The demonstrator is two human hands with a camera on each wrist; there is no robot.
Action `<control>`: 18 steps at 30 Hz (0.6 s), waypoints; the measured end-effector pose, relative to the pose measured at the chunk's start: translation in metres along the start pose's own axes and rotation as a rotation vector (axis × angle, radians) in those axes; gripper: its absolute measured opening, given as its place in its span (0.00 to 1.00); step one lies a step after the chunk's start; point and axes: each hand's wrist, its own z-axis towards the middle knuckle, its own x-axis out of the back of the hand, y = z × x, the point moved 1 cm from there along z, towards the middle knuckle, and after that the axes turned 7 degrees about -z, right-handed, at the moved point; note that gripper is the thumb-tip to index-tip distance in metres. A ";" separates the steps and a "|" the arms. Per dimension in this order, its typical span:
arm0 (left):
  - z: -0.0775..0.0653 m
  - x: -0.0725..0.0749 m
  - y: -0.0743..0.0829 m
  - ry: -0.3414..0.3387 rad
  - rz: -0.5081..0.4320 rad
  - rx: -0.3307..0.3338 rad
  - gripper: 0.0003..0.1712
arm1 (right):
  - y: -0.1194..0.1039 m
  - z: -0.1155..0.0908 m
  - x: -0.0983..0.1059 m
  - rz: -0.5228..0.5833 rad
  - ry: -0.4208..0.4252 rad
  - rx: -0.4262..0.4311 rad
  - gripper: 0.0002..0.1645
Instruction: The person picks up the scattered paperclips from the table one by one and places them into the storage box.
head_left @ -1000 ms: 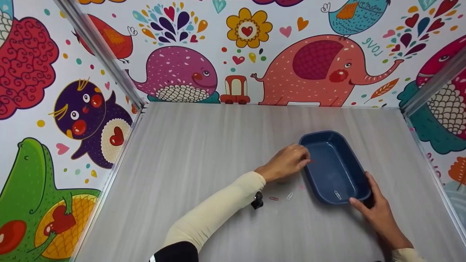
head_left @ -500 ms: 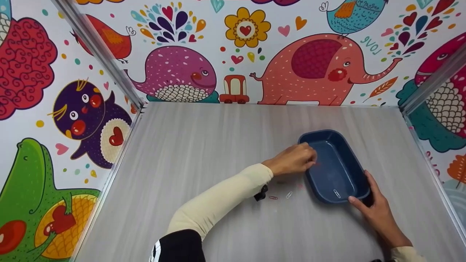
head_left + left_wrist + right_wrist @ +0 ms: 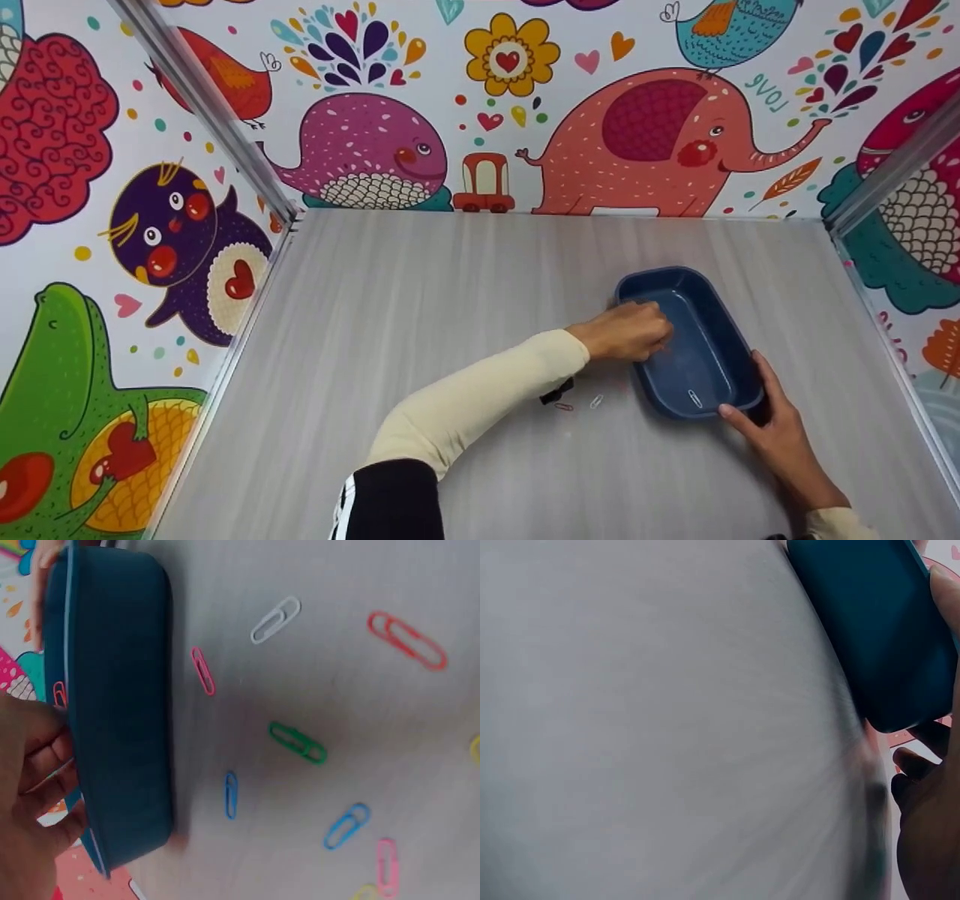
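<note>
While the right hand (image 3: 781, 431) grips the near right corner of the bin (image 3: 699, 349), the left hand (image 3: 628, 331) reaches over its left side with the fingers curled closed. The bin stands upright toward the right of the table (image 3: 450, 300). The left wrist view identifies the held item: a red clip (image 3: 60, 694), pinched at the left fingertips; the head view shows only a faint red trace of it. The head view alone shows the inner clip (image 3: 695, 398), white, on the bin floor at the near end. Beside the bin, the head view plainly shows a loose red clip (image 3: 564, 407) and loose white clip (image 3: 596, 402); the left wrist view adds a green clip (image 3: 298, 742), two blue clips (image 3: 231, 795) and two pink clips (image 3: 202, 671). The right wrist view shows the bin's outer wall.
</note>
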 end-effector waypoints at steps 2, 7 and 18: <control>0.006 -0.001 0.001 -0.030 0.010 -0.018 0.11 | 0.000 0.000 -0.001 0.002 0.002 0.005 0.64; 0.017 -0.003 0.004 -0.084 -0.044 -0.018 0.10 | -0.001 0.002 -0.005 0.013 0.010 0.024 0.63; 0.036 -0.012 0.014 -0.158 -0.055 0.044 0.07 | 0.000 0.000 0.002 0.018 -0.009 -0.003 0.62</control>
